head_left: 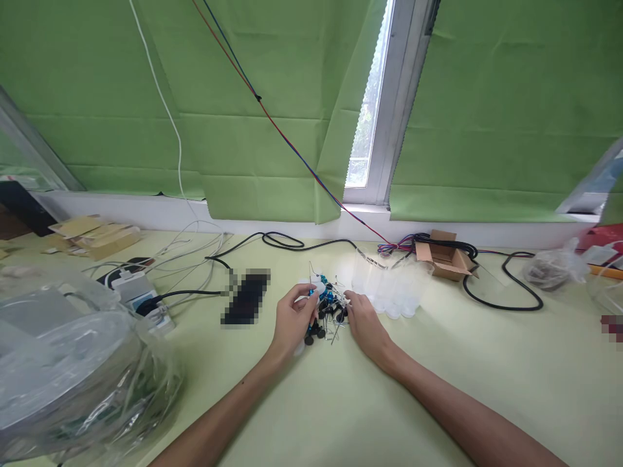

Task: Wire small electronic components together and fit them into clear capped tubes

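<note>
A loose pile of small parts [335, 316] lies on the table between my hands, blue pieces and black round ones with thin metal leads. My left hand [295, 318] is over the pile's left side, its thumb and fingers pinched on a small blue part with a metal lead [311, 292]; the lead points up. At the right edge of the pile is my right hand [365, 324], fingers spread and slightly bent, the tips touching the leads. Whether a piece sits under those fingertips is hidden. Clear plastic trays with rounded edges [389, 292] lie just behind my right hand.
A plastic-wrapped reel [73, 376] fills the near left. Behind it are a power strip [146, 301] and cables. A blurred dark object [247, 297] lies left of my hands. An open cardboard box [445, 259] and black cable [516, 306] stand back right.
</note>
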The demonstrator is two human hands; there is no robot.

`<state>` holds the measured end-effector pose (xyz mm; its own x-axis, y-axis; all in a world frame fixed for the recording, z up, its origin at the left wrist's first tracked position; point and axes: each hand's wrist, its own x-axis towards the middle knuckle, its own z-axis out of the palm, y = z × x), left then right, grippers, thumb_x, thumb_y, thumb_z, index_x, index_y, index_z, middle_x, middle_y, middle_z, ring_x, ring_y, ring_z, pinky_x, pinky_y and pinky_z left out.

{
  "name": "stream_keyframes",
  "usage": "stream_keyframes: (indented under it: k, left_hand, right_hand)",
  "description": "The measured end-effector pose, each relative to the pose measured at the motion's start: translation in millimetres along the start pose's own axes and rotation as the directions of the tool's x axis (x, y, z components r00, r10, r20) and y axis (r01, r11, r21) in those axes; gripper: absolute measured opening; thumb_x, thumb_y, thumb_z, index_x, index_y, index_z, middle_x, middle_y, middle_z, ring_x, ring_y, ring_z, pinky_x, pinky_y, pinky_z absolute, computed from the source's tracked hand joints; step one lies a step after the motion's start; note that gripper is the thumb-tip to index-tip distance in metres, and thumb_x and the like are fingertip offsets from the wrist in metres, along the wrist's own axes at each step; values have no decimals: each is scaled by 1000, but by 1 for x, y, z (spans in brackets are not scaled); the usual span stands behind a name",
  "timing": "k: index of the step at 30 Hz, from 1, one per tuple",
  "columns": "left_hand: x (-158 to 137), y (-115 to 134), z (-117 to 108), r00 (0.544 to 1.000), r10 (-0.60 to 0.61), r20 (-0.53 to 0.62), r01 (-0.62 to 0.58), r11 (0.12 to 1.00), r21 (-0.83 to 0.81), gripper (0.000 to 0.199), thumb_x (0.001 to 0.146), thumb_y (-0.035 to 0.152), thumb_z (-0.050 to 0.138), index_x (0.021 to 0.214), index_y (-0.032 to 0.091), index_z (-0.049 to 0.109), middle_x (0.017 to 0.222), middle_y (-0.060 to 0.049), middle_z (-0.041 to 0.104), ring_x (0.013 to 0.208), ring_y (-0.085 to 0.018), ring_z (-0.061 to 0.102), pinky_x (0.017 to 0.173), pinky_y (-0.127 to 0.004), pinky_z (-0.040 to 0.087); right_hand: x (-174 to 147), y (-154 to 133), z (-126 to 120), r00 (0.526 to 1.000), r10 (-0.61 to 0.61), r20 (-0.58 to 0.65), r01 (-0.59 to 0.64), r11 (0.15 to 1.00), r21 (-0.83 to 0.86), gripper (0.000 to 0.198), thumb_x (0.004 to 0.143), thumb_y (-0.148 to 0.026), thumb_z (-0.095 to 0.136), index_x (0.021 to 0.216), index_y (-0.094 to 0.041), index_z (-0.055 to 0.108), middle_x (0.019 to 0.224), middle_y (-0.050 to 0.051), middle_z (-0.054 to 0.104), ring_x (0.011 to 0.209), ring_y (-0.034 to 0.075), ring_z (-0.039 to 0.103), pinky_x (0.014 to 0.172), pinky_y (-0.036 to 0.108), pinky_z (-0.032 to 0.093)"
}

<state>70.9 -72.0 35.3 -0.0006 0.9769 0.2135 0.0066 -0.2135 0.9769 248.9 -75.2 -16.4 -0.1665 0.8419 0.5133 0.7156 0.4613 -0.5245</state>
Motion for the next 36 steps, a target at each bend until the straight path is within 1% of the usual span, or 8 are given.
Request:
stream_keyframes:
  k: [2, 6, 12, 18, 21, 24, 30, 36]
  left_hand:
    - [0, 0, 0, 1000, 2, 6, -3, 1000, 6, 29, 79, 39, 69, 95, 16, 62, 69, 0, 61, 44, -8, 48, 44, -21, 37]
    - [0, -3, 0, 1000, 5, 16, -5, 1000, 18, 28, 80, 40, 68, 95, 17, 62, 65, 2, 59, 45, -8, 48, 45, -21, 38]
    - [1, -4, 1, 1000, -4, 21, 3, 1000, 5, 31, 79, 40, 69, 96, 16, 62, 71, 0, 61, 46, -9, 50, 43, -21, 38]
    - [-1, -2, 2, 1000, -5, 24, 5, 1000, -2, 32, 77, 43, 70, 95, 17, 63, 75, -1, 62, 46, -9, 51, 42, -21, 38]
    - [-1, -3, 2, 1000, -2, 23, 3, 1000, -18, 33, 76, 43, 71, 94, 17, 63, 75, -1, 62, 46, -9, 51, 41, -21, 38]
    - [-1, -3, 3, 1000, 3, 25, -2, 1000, -17, 33, 76, 43, 70, 94, 17, 62, 75, -1, 62, 46, -9, 51, 41, -21, 37]
    - [-2, 0, 3, 999, -9, 34, 8, 1000, 18, 33, 77, 44, 69, 94, 17, 62, 60, 3, 57, 43, -8, 47, 42, -21, 37]
    - [-2, -4, 3, 999, 10, 42, -10, 1000, -8, 33, 77, 45, 70, 95, 17, 63, 75, -1, 63, 47, -9, 51, 42, -22, 37]
  right_hand:
    - [0, 2, 1, 1000, -9, 9, 9, 1000, -22, 41, 87, 1, 38, 124, -14, 50, 98, 12, 60, 93, 25, 53, 81, 42, 52]
    - [1, 4, 2, 1000, -13, 26, 13, 1000, -14, 48, 85, 4, 37, 128, -15, 48, 96, 12, 61, 94, 26, 51, 79, 39, 51]
    - [2, 3, 1, 998, -18, 55, 18, 1000, -6, 55, 82, 7, 36, 132, -13, 47, 88, 11, 63, 94, 25, 49, 76, 35, 51]
    - [1, 1, -1, 995, -60, 81, 68, 992, -102, 58, 78, 10, 36, 130, -12, 49, 76, 8, 60, 93, 26, 49, 74, 33, 51]
    - [1, -2, -3, 995, -62, 77, 73, 986, -148, 59, 76, 11, 36, 129, -12, 49, 78, 9, 59, 91, 26, 50, 73, 32, 51]
    - [0, -4, -4, 996, -50, 70, 61, 985, -160, 57, 78, 10, 37, 128, -12, 50, 80, 9, 59, 88, 25, 52, 73, 32, 51]
    - [-2, -3, -4, 998, -39, 44, 43, 993, -112, 53, 80, 8, 38, 127, -13, 49, 84, 9, 60, 89, 25, 54, 74, 34, 52]
    - [-2, -2, -4, 998, -57, -6, 56, 996, -69, 51, 81, 8, 37, 125, -15, 48, 95, 11, 63, 95, 26, 55, 77, 38, 53]
